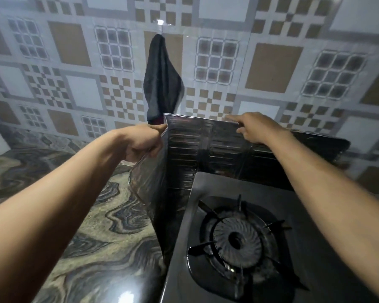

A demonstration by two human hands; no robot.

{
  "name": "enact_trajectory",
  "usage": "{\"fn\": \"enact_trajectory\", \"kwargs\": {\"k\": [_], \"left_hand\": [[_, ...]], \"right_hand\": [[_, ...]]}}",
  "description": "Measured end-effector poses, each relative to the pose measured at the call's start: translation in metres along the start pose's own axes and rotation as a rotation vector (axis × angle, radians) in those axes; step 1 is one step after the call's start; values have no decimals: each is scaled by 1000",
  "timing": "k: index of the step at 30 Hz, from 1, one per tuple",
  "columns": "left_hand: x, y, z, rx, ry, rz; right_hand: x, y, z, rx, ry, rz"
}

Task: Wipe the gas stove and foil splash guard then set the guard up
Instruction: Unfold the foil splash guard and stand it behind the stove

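A dark gas stove (208, 193) with one burner (236, 239) and its pan support fills the lower right. The ribbed foil splash guard (190, 145) stands upright around the stove's back and left side, folded at a corner. My left hand (143, 142) pinches the top edge of the left panel near that corner. My right hand (253, 127) grips the top edge of the back panel. The guard's right end (328, 147) reaches toward the tiled wall.
A dark cloth (162, 84) hangs from a hook (161, 22) on the patterned tile wall (271, 68) just behind the guard. The marbled stone counter (92, 237) stretches left of the stove.
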State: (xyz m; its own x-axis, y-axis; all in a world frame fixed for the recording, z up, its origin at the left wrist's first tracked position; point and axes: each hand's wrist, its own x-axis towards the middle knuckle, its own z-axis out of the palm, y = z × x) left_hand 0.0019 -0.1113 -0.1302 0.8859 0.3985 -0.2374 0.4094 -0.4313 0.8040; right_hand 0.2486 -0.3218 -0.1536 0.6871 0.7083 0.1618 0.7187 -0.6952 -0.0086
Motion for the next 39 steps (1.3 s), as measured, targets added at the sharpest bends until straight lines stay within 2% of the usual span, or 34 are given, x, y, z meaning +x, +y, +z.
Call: {"fn": "enact_trajectory", "kwargs": {"k": [8,13,17,21,25,31,35,39], "left_hand": [[14,-2,27,-95,-45,-16],[15,4,35,-17,4,125],[14,12,40,31,25,160],[12,21,50,48,-7,162],[12,28,61,110,8,168],[12,33,70,77,14,122],[10,31,74,262,-8,72],[15,24,73,331,1,90]], "right_hand": [[3,-10,32,101,187,-127],[-3,10,32,104,190,-137],[-18,43,21,154,164,-101],[-30,66,2,27,160,-47],[-28,50,-3,-26,217,-73],[-7,11,32,72,201,-142],[-3,24,42,60,272,-200],[-8,51,28,163,197,-196]]}}
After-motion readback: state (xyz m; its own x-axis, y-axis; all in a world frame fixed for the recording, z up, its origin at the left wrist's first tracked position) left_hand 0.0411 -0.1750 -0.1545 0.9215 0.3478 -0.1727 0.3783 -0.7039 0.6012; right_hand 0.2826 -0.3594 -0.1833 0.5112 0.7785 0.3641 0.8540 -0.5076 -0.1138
